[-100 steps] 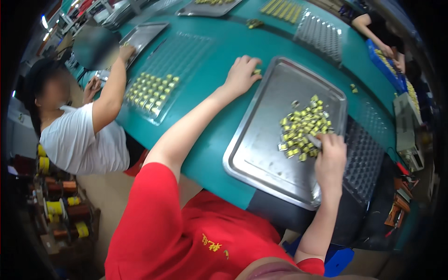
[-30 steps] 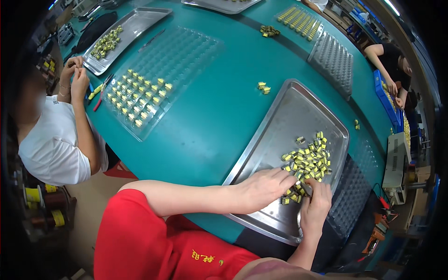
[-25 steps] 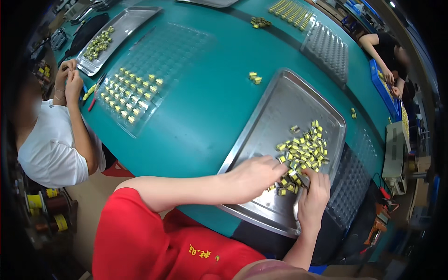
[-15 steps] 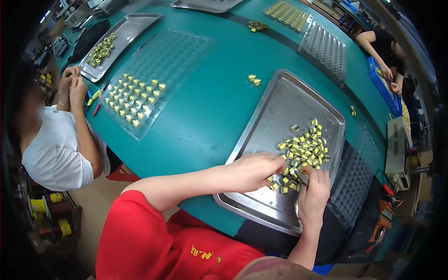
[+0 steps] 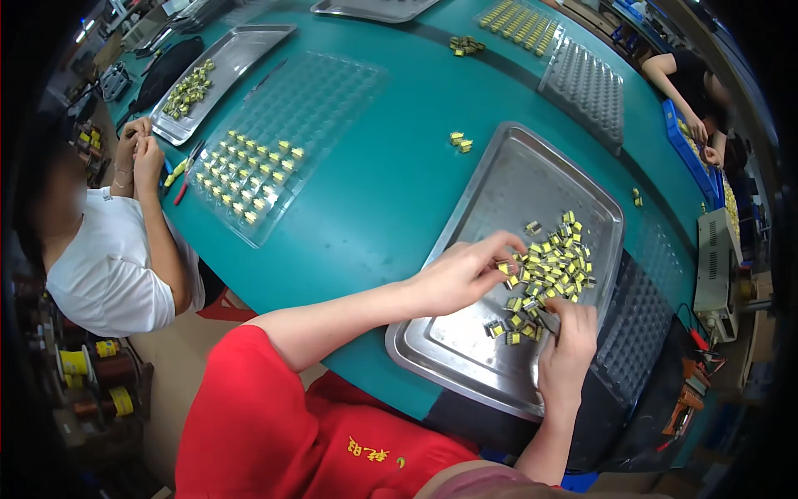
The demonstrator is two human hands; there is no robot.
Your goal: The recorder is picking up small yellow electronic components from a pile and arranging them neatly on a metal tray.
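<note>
Yellow-and-grey little components [image 5: 550,268] are lying heaped at about two o'clock in the steel tray [image 5: 465,349] in front of you, and both your hands are working at the heap's near edge. Your left hand [image 5: 460,276] is pinching one yellow piece [image 5: 504,268] between thumb and fingertips; your right hand [image 5: 565,353] is curling closed around a slim metal tool [image 5: 549,320], its tip among the pieces at six o'clock of the pile. By the look of it you are picking and sorting singles out of the heap — the next move calls for lifting that one clear without dragging its neighbours. At ten o'clock a clear blister tray [image 5: 274,150] is sitting on the green table [image 5: 391,191], partly filled — well apart from you.
</note>
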